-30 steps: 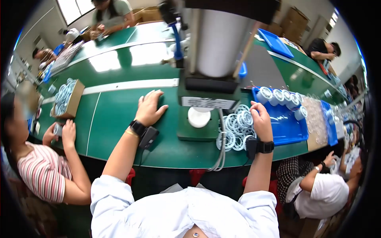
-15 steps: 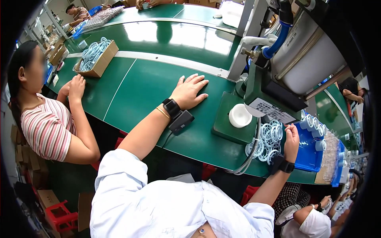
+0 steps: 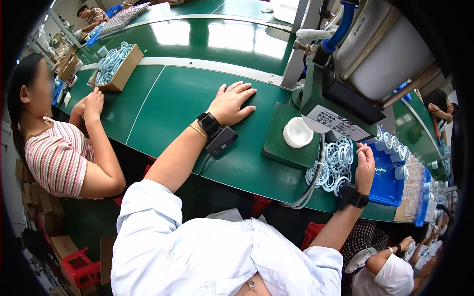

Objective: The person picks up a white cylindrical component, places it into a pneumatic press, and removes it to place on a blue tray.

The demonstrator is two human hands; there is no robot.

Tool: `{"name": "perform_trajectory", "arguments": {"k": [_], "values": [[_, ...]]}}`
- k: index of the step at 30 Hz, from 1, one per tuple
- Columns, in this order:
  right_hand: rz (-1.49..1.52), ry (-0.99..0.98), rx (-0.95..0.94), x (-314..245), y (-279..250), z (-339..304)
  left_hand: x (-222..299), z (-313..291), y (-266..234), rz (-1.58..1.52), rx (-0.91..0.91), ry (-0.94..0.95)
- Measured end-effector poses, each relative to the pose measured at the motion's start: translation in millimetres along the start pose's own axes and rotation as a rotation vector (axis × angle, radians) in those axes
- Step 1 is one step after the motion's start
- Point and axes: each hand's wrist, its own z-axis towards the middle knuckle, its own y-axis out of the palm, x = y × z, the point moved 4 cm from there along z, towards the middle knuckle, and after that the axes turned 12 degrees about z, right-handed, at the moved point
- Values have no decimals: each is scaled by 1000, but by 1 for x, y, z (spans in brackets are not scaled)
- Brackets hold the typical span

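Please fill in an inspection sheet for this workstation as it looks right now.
Surface: green table, glossy, with a pale stripe.
Job's things: pile of pale rings by the press base; white cup on that base; blue tray of white caps.
Clutter: cardboard box of rings further along the table.
Grippers: left hand flat on the table, fingers spread, holding nothing; right hand at the rings, grip not clear.
Cables: grey cable looping down off the table edge; blue hose on the press.
Surroundings: a person in a striped shirt seated on the left; others further off.
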Motion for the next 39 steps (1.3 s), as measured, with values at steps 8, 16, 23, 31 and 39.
{"name": "perform_trajectory", "arguments": {"k": [8,16,23,31,39], "values": [[0,-6,-19,-5,5,-3,-2,-1,0,-5,2,8],[-49,-47,-62,-5,4,0,-2,1,2,7,10,13],[-32,-14,-58,-2,3,-2,-1,0,2,-2,7,4],[-63,-42,-76,-5,5,-1,-2,-2,2,-13,7,3],[-67,-47,-80,-10,6,0,-1,2,2,-5,-20,-17]]}}
